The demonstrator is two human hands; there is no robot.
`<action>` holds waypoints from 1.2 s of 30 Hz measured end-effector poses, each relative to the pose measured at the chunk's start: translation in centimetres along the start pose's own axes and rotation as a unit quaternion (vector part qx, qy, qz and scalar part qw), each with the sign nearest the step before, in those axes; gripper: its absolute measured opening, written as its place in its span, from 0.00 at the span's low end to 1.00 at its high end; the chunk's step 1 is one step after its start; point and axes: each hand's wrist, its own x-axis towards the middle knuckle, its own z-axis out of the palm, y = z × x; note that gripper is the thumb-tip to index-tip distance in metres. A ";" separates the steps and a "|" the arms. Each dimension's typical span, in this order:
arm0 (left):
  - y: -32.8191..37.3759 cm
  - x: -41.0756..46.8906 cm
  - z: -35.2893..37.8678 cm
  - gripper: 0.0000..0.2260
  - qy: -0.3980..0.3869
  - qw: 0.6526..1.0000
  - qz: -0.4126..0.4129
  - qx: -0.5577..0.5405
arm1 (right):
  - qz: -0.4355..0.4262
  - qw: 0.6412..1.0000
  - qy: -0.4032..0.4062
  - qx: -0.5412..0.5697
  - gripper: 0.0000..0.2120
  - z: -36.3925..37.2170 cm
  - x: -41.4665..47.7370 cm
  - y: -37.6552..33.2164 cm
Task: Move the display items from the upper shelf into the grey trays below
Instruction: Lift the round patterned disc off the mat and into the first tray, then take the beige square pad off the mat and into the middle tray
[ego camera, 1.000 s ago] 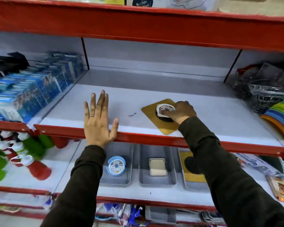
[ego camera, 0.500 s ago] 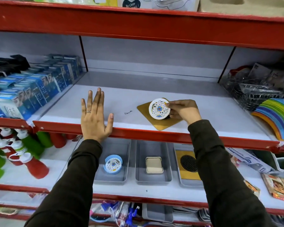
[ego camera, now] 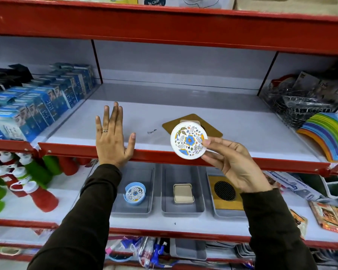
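Note:
My right hand (ego camera: pixel 232 162) holds a round white floral coaster (ego camera: pixel 188 140) by its right edge, tilted up in front of the upper shelf's red lip. Behind it on the upper shelf (ego camera: pixel 164 114) lies a gold square mat (ego camera: pixel 213 129) with a beige piece and a dark piece partly hidden on it. My left hand (ego camera: pixel 113 139) rests flat and open on the shelf's front edge. Below stand three grey trays: the left tray (ego camera: pixel 146 191) holds a blue holder with floral coasters (ego camera: pixel 135 193), the middle tray (ego camera: pixel 166 191) a beige square holder (ego camera: pixel 183 193), the right tray (ego camera: pixel 213 209) a gold mat with a black mesh disc (ego camera: pixel 224 190).
Blue boxes (ego camera: pixel 37 106) fill the upper shelf's left bay. Wire baskets (ego camera: pixel 300 106) and a rainbow stack (ego camera: pixel 328 133) sit at the right. Red and green bottles (ego camera: pixel 27 178) stand left of the trays; packaged cards (ego camera: pixel 332 217) lie to their right.
My right hand lifted the floral coaster off the gold mat and drew it toward the shelf's front edge, turning its face up. My left hand stayed on the edge.

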 end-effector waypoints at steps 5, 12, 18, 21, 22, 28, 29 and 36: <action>-0.1 0.0 0.1 0.35 0.008 1.000 0.003 -0.003 | -0.003 1.000 -0.023 -0.010 0.15 0.5 -0.9 0.7; -0.1 0.0 0.2 0.34 0.034 0.999 0.014 -0.006 | 0.143 0.986 -0.065 -0.053 0.20 1.8 -0.2 10.3; -0.3 0.0 0.9 0.34 0.080 0.996 0.026 -0.019 | 0.244 0.968 0.024 -0.056 0.08 3.5 5.9 19.7; -0.3 0.1 1.2 0.35 0.095 0.995 0.025 -0.015 | 0.264 0.962 0.036 -0.068 0.05 4.6 9.9 23.2; -0.4 0.1 1.3 0.35 0.097 0.995 0.024 -0.014 | 0.274 0.959 0.034 -0.063 0.07 5.2 11.1 24.0; -0.6 0.2 1.6 0.35 0.096 0.995 0.028 -0.006 | 0.315 0.929 0.046 -0.187 0.07 6.8 15.4 27.6; -0.6 0.2 1.6 0.36 0.096 0.995 0.027 -0.004 | 0.314 0.920 0.041 -0.229 0.12 6.5 15.9 27.9; -0.5 0.1 1.5 0.36 0.087 0.996 0.023 0.004 | 0.272 0.909 0.037 -0.313 0.19 6.2 15.2 27.3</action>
